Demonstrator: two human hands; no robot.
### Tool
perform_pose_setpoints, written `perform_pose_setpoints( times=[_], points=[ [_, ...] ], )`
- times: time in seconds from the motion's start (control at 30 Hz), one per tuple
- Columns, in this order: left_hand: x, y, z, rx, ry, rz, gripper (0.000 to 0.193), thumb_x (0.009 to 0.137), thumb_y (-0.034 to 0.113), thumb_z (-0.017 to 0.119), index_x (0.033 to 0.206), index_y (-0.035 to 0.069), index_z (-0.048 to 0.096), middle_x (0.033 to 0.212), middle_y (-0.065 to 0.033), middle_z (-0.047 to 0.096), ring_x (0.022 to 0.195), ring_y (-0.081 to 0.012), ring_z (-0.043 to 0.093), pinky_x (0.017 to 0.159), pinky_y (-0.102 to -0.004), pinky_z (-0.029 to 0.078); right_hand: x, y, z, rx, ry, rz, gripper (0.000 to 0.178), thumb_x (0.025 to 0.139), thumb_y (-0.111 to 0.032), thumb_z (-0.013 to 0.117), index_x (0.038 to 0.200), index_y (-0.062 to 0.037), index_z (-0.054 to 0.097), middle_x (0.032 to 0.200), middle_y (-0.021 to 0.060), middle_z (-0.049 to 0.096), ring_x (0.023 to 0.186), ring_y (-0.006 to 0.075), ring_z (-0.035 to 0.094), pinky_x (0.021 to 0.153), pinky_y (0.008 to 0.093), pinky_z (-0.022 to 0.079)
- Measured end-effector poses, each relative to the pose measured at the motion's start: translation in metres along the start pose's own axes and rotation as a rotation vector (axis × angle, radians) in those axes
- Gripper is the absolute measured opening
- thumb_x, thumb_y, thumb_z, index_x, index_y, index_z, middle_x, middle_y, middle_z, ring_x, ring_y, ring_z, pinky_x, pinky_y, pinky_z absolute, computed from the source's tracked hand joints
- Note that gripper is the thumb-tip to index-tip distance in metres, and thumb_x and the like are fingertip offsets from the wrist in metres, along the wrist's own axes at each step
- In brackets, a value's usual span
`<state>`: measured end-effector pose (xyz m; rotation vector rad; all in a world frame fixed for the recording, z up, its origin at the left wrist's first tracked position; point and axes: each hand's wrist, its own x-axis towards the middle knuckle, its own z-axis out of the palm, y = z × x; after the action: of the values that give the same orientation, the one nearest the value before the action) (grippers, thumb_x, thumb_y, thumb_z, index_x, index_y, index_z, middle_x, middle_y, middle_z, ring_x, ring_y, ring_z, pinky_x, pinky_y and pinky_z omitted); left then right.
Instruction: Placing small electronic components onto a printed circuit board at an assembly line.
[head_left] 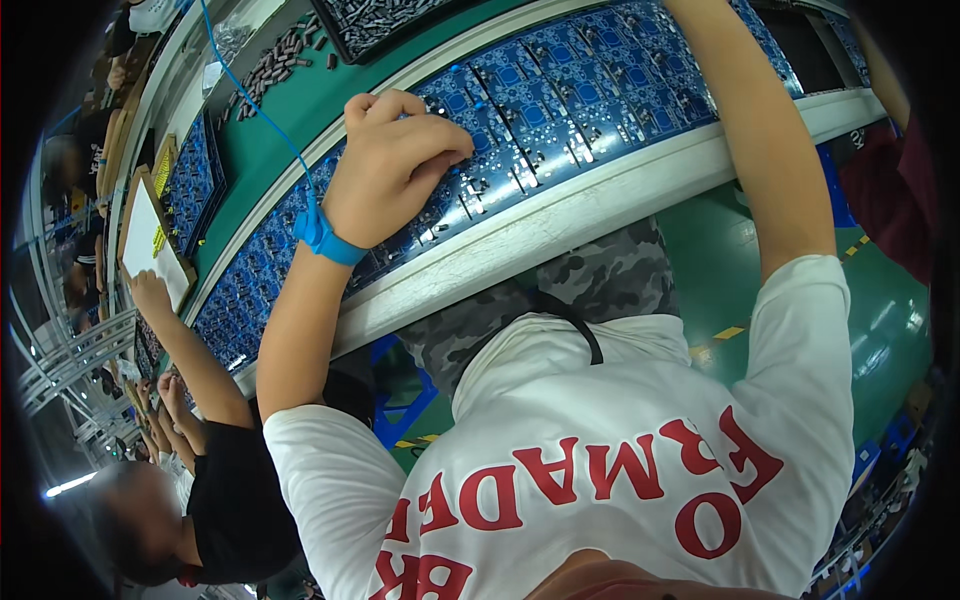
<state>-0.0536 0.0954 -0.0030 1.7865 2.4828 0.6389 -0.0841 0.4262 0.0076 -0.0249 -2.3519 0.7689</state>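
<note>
Left hand (pixel 405 165) is hanging over the blue circuit boards (pixel 600 75), fingertips bunching tgthr; can't tell if they're pinching a part. Boards are lying btwn white rails (pixel 560 212), running L to R beneath it. IMO doing this well means touching lightly and keeping the palm off neighboring components (pixel 578 150). Right forearm (pixel 768 140) is stretching across; right hand's sitting out of frame.

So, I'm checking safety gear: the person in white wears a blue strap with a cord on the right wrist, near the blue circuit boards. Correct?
Almost: the head view shows the blue strap and its cord on the wrist of the left hand, not the right, near the blue circuit boards.
</note>
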Motion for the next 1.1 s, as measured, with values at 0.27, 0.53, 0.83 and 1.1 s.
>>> perform_pose_setpoints(
  times=[0.27, 0.53, 0.83, 1.1],
  points=[
    [-0.003, -0.005, 0.005, 0.032, 0.029, 0.075, 0.023, 0.079, -0.001, 0.074, 0.093, 0.018, 0.073, 0.089, 0.0042, 0.071, 0.099, -0.0208, 0.059, 0.099, -0.0484, 0.033, -0.046, -0.051, -0.018, 0.146, -0.359, -0.148, 0.018, 0.095, -0.013, 0.064, 0.101, 0.0014, 0.073, 0.096, 0.0186, 0.074, 0.092, 0.0352, 0.07, 0.079, 0.041, 0.054],
    [0.02, -0.034, -0.019, -0.143, 0.093, 0.051, 0.028, 0.086, 0.001, 0.069, 0.109, 0.015, 0.077, 0.103, -0.0009, 0.076, 0.099, -0.0256, 0.066, 0.095, -0.0417, 0.045, -0.097, -0.07, -0.031, 0.178, -0.649, -0.194, 0.015, 0.09, -0.011, 0.069, 0.1, -0.0014, 0.074, 0.095, 0.0144, 0.074, 0.09, 0.0326, 0.071, 0.079, 0.041, 0.055],
    [0.083, -0.078, -0.009, 0.495, 0.29, -0.293, 0.008, 0.088, 0.022, 0.07, 0.085, 0.015, 0.074, 0.088, -0.0054, 0.073, 0.096, -0.0262, 0.066, 0.086, -0.0476, 0.039, -0.117, -0.089, -0.003, 0.09, -0.738, -0.31, 0.012, 0.088, -0.009, 0.07, 0.099, -0.003, 0.075, 0.094, 0.0126, 0.073, 0.09, 0.0323, 0.07, 0.081, 0.0413, 0.056],
    [0.081, -0.084, -0.01, 0.592, 0.348, -0.264, 0.01, 0.086, 0.022, 0.071, 0.081, 0.014, 0.074, 0.086, -0.0061, 0.073, 0.094, -0.0278, 0.066, 0.085, -0.0498, 0.04, -0.12, -0.098, 0.0, -0.008, -0.669, -0.443, 0.01, 0.088, -0.007, 0.068, 0.096, -0.0014, 0.072, 0.093, 0.0131, 0.071, 0.092, 0.035, 0.067, 0.081, 0.0435, 0.055]
  ],
)
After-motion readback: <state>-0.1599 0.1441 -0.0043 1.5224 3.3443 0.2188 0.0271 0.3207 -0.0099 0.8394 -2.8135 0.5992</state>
